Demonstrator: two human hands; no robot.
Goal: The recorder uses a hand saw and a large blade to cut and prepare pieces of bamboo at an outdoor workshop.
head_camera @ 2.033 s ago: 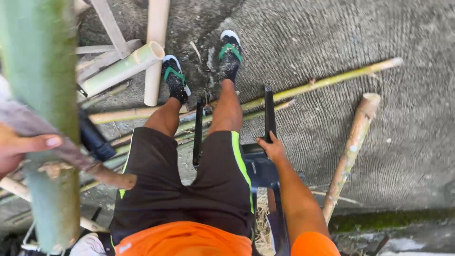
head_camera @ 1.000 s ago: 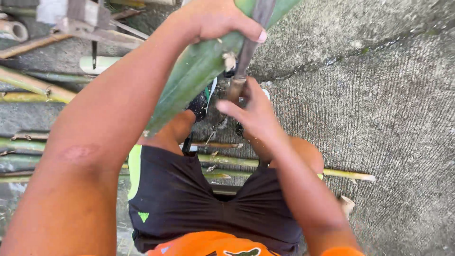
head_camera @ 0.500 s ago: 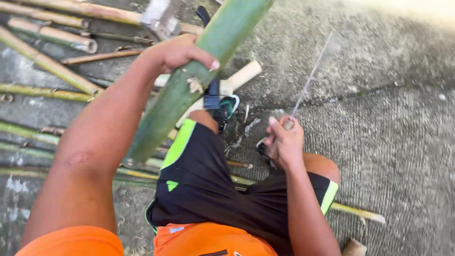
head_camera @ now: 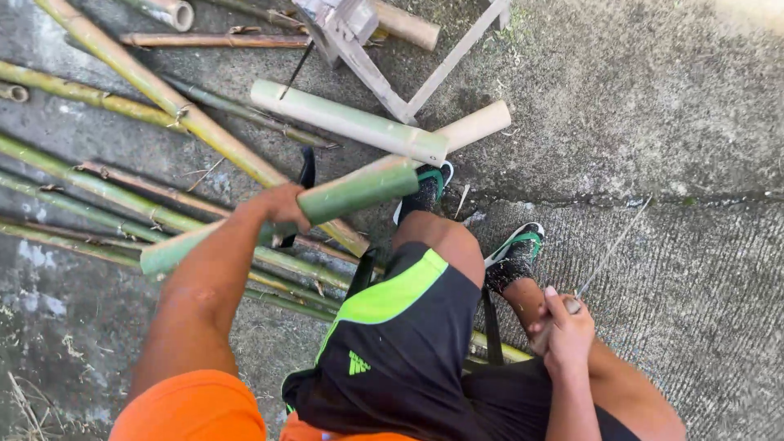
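Note:
My left hand (head_camera: 279,206) grips a thick green bamboo section (head_camera: 359,188), holding it nearly level above my left knee. Its cut end points right, toward my left shoe (head_camera: 425,192). My right hand (head_camera: 563,331) is closed on the handle of a long thin blade (head_camera: 614,243) that slants up and to the right over the concrete. The blade is beside my right shoe (head_camera: 516,251) and apart from the bamboo. I sit in black shorts with a bright green stripe.
Long bamboo poles (head_camera: 155,90) lie across the ground at left. A pale cut bamboo piece (head_camera: 347,121) and a shorter tan one (head_camera: 474,124) rest by a grey wooden frame (head_camera: 367,57). Rough concrete (head_camera: 694,269) extends right.
My left hand has lowered the green bamboo from upright to nearly level. My right hand dropped from the bamboo to beside my right knee, still holding the blade.

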